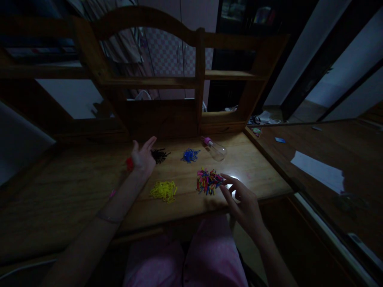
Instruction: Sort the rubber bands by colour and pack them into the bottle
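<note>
My left hand (143, 157) hovers over the desk's left part with its fingers spread and nothing visible in it. Beneath and beside it show a red pile (129, 164) and a black pile (160, 156) of small thin pieces, each partly covered by the hand. My right hand (243, 201) reaches to the right edge of a mixed, many-coloured heap of small thin pieces (208, 181), thumb and forefinger apart there. A yellow pile (164, 191) and a blue pile (190, 155) lie between the hands. The pieces are too small to name exactly.
A clear bottle with a pink top (217, 150) lies behind the mixed heap. A bit of pink (112, 193) peeks out by my left forearm. The wooden desk (191, 205) has a shelf frame (149, 83) at its back. White papers (318, 170) lie on the brown surface at right.
</note>
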`<state>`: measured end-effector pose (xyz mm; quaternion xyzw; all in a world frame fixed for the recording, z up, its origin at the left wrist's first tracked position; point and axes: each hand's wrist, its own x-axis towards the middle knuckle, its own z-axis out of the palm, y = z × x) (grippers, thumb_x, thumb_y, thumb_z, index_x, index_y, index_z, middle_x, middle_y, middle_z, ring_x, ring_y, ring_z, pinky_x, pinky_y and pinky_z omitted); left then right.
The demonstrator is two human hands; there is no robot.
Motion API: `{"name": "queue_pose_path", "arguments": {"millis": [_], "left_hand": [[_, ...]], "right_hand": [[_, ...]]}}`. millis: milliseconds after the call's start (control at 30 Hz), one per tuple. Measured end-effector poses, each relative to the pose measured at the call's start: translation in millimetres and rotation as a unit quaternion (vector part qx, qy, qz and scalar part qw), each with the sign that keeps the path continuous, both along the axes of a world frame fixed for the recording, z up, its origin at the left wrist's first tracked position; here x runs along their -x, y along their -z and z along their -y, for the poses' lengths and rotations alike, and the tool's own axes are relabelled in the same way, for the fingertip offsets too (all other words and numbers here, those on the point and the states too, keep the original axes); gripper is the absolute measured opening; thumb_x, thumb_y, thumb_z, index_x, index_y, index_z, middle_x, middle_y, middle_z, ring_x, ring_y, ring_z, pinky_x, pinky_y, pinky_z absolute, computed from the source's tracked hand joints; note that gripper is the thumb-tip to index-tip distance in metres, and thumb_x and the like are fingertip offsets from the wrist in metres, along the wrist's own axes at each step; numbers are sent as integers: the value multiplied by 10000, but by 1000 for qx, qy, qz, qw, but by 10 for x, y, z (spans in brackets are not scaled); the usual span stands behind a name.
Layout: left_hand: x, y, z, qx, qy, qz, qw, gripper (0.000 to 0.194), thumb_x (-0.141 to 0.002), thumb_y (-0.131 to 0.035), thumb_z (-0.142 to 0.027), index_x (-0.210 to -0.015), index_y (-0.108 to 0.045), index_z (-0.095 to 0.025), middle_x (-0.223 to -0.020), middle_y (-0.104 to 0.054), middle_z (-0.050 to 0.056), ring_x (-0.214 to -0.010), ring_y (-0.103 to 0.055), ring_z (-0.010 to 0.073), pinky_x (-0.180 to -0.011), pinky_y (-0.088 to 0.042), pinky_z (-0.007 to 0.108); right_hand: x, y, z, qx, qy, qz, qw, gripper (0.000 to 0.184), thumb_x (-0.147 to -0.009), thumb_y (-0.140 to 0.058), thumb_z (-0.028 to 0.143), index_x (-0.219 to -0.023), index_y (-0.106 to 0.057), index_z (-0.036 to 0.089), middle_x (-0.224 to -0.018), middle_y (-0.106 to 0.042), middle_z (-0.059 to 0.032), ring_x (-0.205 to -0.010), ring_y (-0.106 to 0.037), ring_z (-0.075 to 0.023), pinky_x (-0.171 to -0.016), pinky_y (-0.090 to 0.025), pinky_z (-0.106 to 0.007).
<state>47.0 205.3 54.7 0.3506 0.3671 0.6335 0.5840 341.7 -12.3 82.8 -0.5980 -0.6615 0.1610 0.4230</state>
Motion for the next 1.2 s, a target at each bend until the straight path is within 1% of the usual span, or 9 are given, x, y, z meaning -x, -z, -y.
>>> {"name": "queue_pose_path", "arguments": {"millis": [200,367,433,500,600,733,833,1033,1200], "left_hand": [[-14,-92,-8,7,27,-26,999,676,-835,-351,-728,-1136,-673,-216,-1464,-471,59,-1478,-123,281,-1195,54,499],[-301,-191,210,-55,-38,-97,993,236,-863,-588,-378,-1027,-676,-233,-1279,-610,38,-1335,-428,203,-1158,-254,337],[-492,-233,397,-57,23,-180,982,197,-804,-678,-226,-1000,-691,-246,-1165,-652,27,-1207,-532,196,-1055,-373,292],[-685,-246,579,-87,103,-258,957,190,-772,-703,-183,-957,-712,-224,-1070,-668,48,-1049,-595,203,-966,-425,289],[-927,-192,759,-190,196,-408,871,146,-836,-635,-239,-959,-713,-221,-998,-656,56,-908,-601,209,-899,-444,334],[-1116,-40,814,-296,263,-528,752,181,-904,-537,-261,-1000,-686,-228,-1006,-623,65,-971,-561,228,-902,-427,365],[-1179,64,782,-336,292,-564,696,169,-899,-550,-250,-1018,-664,-220,-1029,-604,78,-1018,-523,236,-908,-415,368],[-1225,117,705,-345,296,-607,651,103,-875,-578,-212,-966,-624,-198,-974,-602,72,-960,-521,231,-847,-417,358],[-1212,26,702,-336,297,-577,682,89,-883,-567,-231,-893,-655,-219,-924,-642,58,-924,-558,219,-834,-420,346]], "right_hand": [[-213,44,-22,12,77,-24,997,320,-936,-541,355,-1234,-583,247,-968,-653,-30,-655,-562,-121,-555,-430,-237],[-400,141,-53,21,127,-66,989,306,-933,-535,389,-1190,-614,243,-927,-676,-27,-647,-570,-128,-593,-449,-252],[-458,222,-103,20,148,-82,985,302,-928,-536,406,-1159,-631,236,-905,-683,-29,-662,-580,-137,-622,-460,-262],[-494,319,-173,19,160,-104,981,302,-920,-540,420,-1127,-645,227,-885,-686,-33,-685,-596,-147,-640,-470,-270],[-507,454,-281,32,152,-159,975,323,-906,-542,441,-1099,-652,207,-854,-689,-42,-657,-608,-150,-604,-482,-268],[-494,560,-350,41,147,-205,967,344,-889,-552,454,-1086,-654,190,-848,-697,-60,-652,-636,-165,-564,-491,-265],[-498,584,-340,40,149,-204,967,344,-891,-550,454,-1082,-655,189,-847,-700,-63,-661,-642,-173,-564,-489,-267],[-505,567,-291,46,142,-170,974,333,-903,-538,436,-1085,-658,185,-829,-701,-57,-642,-628,-164,-578,-473,-266],[-488,556,-280,46,148,-157,975,339,-903,-528,435,-1083,-666,183,-796,-702,-47,-583,-601,-151,-551,-453,-262]]}}
